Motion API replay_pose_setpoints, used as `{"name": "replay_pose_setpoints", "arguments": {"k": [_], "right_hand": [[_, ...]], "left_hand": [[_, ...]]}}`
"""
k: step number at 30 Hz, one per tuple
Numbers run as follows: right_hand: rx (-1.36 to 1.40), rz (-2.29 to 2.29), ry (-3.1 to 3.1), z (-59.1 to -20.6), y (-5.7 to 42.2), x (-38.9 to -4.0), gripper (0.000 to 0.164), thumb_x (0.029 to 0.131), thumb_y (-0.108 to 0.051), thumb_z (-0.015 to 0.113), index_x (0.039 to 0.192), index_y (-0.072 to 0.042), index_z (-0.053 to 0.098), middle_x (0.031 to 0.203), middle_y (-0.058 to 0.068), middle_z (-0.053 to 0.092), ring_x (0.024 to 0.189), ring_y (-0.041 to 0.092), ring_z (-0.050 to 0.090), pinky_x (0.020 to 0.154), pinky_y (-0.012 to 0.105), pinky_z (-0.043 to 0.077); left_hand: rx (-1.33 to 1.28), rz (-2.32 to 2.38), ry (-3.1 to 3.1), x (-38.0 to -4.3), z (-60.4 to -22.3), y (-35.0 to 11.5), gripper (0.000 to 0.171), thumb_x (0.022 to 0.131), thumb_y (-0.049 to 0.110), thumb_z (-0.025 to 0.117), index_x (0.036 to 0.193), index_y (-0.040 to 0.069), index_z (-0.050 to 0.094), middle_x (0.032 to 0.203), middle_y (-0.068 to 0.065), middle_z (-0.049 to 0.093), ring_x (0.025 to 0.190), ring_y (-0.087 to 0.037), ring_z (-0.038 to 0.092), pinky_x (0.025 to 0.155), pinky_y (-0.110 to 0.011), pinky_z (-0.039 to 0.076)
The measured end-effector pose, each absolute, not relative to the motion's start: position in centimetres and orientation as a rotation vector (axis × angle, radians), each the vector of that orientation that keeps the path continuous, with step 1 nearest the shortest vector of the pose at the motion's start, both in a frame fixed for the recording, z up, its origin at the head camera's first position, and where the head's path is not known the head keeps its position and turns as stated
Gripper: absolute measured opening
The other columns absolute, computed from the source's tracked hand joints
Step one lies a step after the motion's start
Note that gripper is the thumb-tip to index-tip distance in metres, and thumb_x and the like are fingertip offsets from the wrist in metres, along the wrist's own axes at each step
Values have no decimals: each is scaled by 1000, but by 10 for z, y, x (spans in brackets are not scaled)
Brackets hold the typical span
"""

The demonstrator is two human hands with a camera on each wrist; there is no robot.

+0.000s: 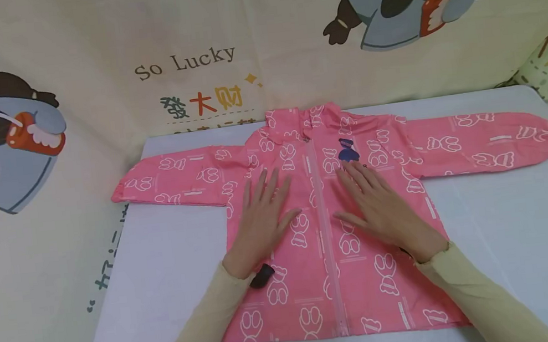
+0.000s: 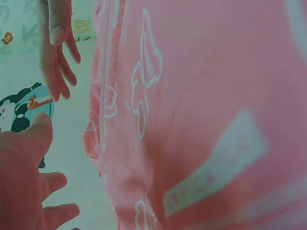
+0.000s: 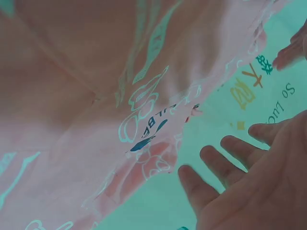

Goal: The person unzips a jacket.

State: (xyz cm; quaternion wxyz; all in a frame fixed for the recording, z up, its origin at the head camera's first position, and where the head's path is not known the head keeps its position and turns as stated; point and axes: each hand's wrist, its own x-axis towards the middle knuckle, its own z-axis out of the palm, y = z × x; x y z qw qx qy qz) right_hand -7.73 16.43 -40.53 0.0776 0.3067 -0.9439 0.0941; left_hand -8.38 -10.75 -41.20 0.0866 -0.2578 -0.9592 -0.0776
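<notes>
A pink zip-up jacket (image 1: 310, 278) with white bear-like outlines lies spread flat, front up, both sleeves stretched sideways. Its zipper (image 1: 328, 243) runs down the middle, and a dark blue patch (image 1: 348, 150) marks the chest. Over the chest half on the left side is my left hand (image 1: 264, 216), fingers spread and straight. My right hand (image 1: 383, 207) is over the other half, just below the patch, fingers likewise extended. The left wrist view shows both hands' fingers, including the left hand (image 2: 24, 177), with nothing held. Whether the palms touch the cloth I cannot tell.
Beneath the jacket is a white table (image 1: 169, 271), its far edge just behind the collar. A cream cloth backdrop (image 1: 108, 71) with cartoon figures and lettering hangs behind and to the left. A black strap piece (image 1: 262, 276) sits at the left wrist.
</notes>
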Motion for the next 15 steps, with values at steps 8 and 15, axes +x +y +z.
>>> {"name": "replay_pose_setpoints", "arguments": {"k": [8,15], "right_hand": [[908,340,-2872,-402,159,-84,90,84,-52,57,147,-4,15,151,17,16,136,34,19,109,45,20],[904,402,-2850,-399,154,-94,85,84,-49,60,144,-1,24,145,18,27,132,33,27,106,47,26]], "left_hand": [[-772,-216,-2864,-98,-406,-105,67,92,55,39,146,17,27,148,-10,27,137,-31,17,109,-52,8],[-779,-266,-2864,-110,-404,-105,64,92,53,41,143,16,33,146,-9,31,135,-29,22,109,-50,12]]}}
